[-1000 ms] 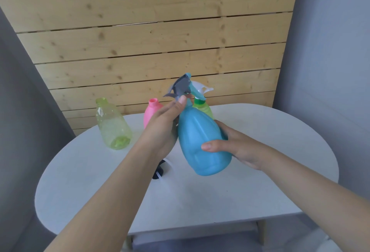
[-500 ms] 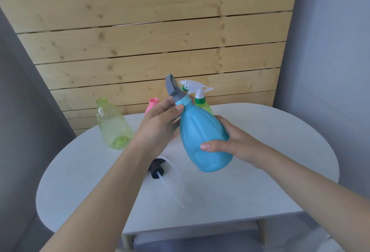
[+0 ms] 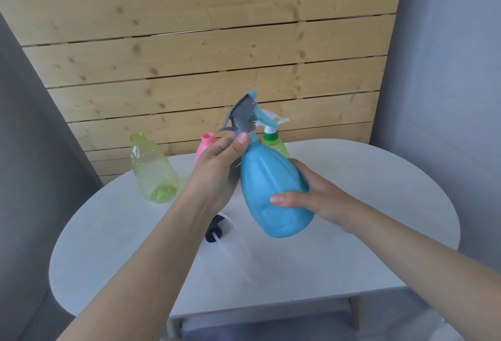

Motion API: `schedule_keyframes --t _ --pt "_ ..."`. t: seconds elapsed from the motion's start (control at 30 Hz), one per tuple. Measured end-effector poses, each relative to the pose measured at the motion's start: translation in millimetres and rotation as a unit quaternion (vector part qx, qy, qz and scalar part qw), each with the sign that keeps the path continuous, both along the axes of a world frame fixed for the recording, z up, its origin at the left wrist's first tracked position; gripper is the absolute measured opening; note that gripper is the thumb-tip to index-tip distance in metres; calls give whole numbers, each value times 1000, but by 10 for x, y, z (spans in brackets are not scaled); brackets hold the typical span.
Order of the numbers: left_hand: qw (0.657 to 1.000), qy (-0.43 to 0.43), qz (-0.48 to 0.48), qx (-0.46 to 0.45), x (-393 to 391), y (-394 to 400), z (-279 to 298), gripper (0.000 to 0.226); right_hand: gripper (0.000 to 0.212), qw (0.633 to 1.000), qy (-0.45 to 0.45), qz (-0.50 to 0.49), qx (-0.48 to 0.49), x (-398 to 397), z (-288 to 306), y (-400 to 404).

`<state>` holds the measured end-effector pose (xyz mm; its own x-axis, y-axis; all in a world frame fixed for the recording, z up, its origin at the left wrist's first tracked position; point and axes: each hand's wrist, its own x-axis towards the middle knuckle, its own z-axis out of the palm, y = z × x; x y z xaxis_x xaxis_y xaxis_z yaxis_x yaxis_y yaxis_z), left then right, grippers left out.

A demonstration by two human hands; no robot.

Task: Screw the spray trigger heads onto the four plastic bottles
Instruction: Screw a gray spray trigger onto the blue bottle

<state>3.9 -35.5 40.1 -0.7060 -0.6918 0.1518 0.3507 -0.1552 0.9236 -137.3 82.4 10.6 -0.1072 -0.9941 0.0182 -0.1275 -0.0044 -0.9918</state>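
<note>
Wooden slats [image 3: 206,42] back a white oval table [image 3: 366,232]. Right hand [image 3: 311,197] wraps the tilted blue bottle [image 3: 271,191] held above the table's centre; left hand [image 3: 217,170], at nine o'clock, pinches its grey trigger head [image 3: 241,115].

A white oval table [image 3: 379,205] stands before a wood-plank wall [image 3: 203,42].

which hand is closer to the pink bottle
Left. The left hand sits right in front of the pink bottle, overlapping it, while the right hand holds the blue bottle farther right.
</note>
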Motion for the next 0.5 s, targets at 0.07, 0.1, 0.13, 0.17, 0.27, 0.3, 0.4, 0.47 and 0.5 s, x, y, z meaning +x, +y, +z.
schedule_keyframes --t 0.07,0.1,0.13,0.17,0.27,0.3,0.4,0.47,0.5 --pt "1000 18 -8 5 -5 4 -5 24 68 1000 -14 2 2 -7 5 9" --pt "1000 20 -9 1 -5 6 -5 24 68 1000 -17 4 2 -9 9 10" --pt "1000 18 -10 -7 1 10 2 25 69 1000 -19 4 2 -12 11 9" --pt "1000 14 -11 -16 7 13 9 25 69 1000 -20 6 2 -14 10 8" --pt "1000 4 2 -21 4 29 35 19 68 1000 -21 10 7 -10 2 2" --pt "1000 3 17 -22 3 32 40 17 68 1000 -22 12 7 -4 -2 -4" --pt "997 -20 35 -64 7 45 53 20 72 1000 -21 21 8 22 -4 -19" --pt "997 -15 33 -74 14 38 54 14 73 999 -26 26 6 34 -2 -22" --pt "997 -12 30 -77 16 32 50 13 72 999 -31 26 6 31 -5 -21"
